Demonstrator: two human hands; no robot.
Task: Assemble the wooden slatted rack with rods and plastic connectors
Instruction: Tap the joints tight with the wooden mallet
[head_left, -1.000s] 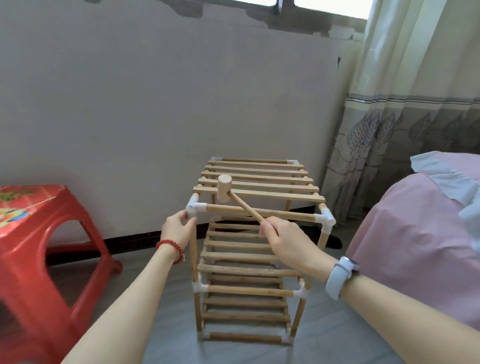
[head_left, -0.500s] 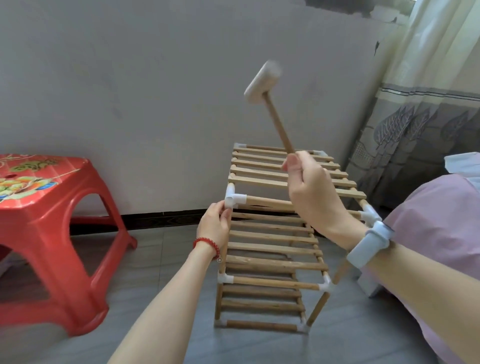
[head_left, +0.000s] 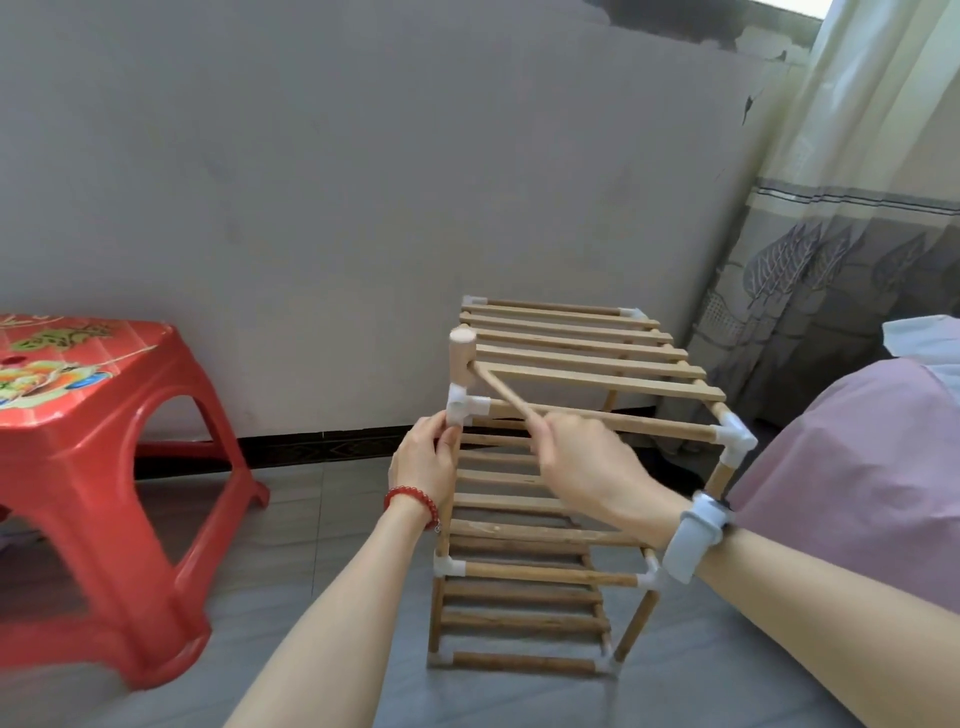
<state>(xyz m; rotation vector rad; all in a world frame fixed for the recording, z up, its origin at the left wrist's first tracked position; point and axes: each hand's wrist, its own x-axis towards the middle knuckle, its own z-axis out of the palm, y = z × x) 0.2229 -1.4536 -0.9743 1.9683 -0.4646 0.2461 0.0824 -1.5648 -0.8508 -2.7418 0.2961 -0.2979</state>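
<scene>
Down from overhead, mallet (head_left: 461, 358) meets connector (head_left: 460, 407); contact partly blurred.

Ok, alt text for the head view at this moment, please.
A right hand holds a small wooden mallet with its head on the rack's near-left top white connector, while the left hand grips the post just below it. The three-tier slatted rack stands on a grey floor beside a red plastic stool.

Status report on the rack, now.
Left hand grips front-left post under white connector. Right hand grips mallet, head on that connector. Nothing in the way.
</scene>
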